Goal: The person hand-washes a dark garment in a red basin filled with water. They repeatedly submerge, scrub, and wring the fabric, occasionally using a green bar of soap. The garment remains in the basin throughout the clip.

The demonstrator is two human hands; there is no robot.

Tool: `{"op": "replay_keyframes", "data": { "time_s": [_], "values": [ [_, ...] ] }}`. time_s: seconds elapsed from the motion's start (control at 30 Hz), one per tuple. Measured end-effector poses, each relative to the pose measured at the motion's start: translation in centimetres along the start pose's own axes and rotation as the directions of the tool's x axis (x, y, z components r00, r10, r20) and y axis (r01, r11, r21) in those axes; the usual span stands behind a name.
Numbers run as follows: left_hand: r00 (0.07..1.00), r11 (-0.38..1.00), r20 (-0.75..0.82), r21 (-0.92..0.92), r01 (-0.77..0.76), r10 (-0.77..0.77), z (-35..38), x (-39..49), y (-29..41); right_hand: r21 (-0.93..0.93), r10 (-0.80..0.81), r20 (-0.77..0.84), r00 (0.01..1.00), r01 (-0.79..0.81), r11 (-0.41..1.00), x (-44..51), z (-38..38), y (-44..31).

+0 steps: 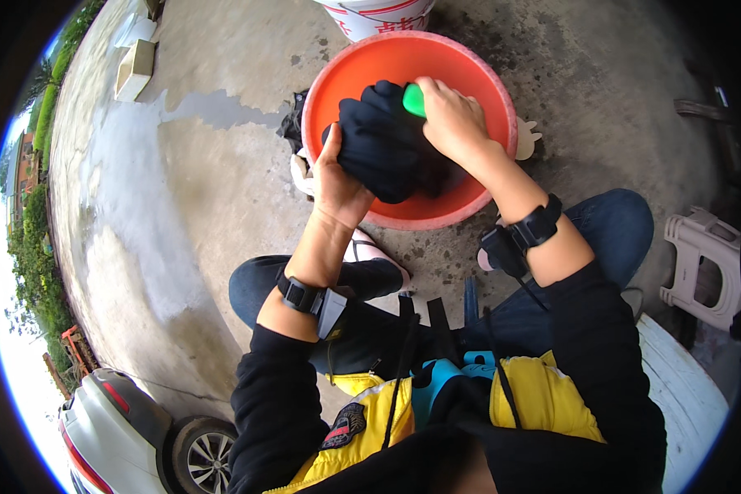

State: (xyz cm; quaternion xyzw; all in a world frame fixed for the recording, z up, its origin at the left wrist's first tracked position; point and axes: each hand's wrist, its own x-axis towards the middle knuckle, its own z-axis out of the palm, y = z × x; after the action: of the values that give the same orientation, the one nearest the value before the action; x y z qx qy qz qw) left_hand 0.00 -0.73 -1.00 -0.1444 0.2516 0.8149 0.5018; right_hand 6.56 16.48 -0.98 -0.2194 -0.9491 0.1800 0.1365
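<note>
Bunched dark cloth (380,145) is held up over a round orange-red plastic basin (330,80) on the concrete in front of me. My left hand (341,185) grips the cloth at its near left side, thumb pointing up. In my right hand (454,117) is a bright green object (414,100), possibly a brush handle or a bar of soap. My fingers cover most of it, and it sits against the upper right of the cloth. More dark material lies low in the basin; its depth is hard to see.
Behind the basin stands a white bucket (383,18) with red markings. Dark cloth (293,120) lies on the ground left of the basin. A plastic stool (704,265) is at the right, a pale box (134,71) at the far left, and a parked car (123,432) at the lower left.
</note>
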Motion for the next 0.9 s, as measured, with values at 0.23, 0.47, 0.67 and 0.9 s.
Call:
{"op": "replay_keyframes", "data": {
  "time_s": [0.23, 0.47, 0.67, 0.9],
  "values": [
    [0.991, 0.996, -0.133, 0.086, -0.019, 0.030, 0.1, 0.1, -0.2, 0.078, 0.093, -0.455, 0.885, -0.065, 0.995, 4.9, -0.4, 10.6],
    [0.936, 0.994, -0.348, 0.075, 0.085, -0.053, -0.3, 1.3, -1.1, -0.019, 0.695, 0.675, 0.248, -0.936, 0.352, -1.4, 8.6, 28.2],
    [0.938, 0.987, -0.337, 0.096, 0.126, -0.087, 0.4, 1.8, -1.5, -0.066, 0.735, 0.393, 0.553, -0.780, 0.623, -8.0, 17.1, 33.8],
    [0.937, 0.987, -0.335, 0.085, 0.138, -0.103, 0.5, 1.8, -1.6, -0.346, 0.696, 0.301, 0.652, -0.606, 0.717, -5.9, 15.4, 32.2]
  ]
}}
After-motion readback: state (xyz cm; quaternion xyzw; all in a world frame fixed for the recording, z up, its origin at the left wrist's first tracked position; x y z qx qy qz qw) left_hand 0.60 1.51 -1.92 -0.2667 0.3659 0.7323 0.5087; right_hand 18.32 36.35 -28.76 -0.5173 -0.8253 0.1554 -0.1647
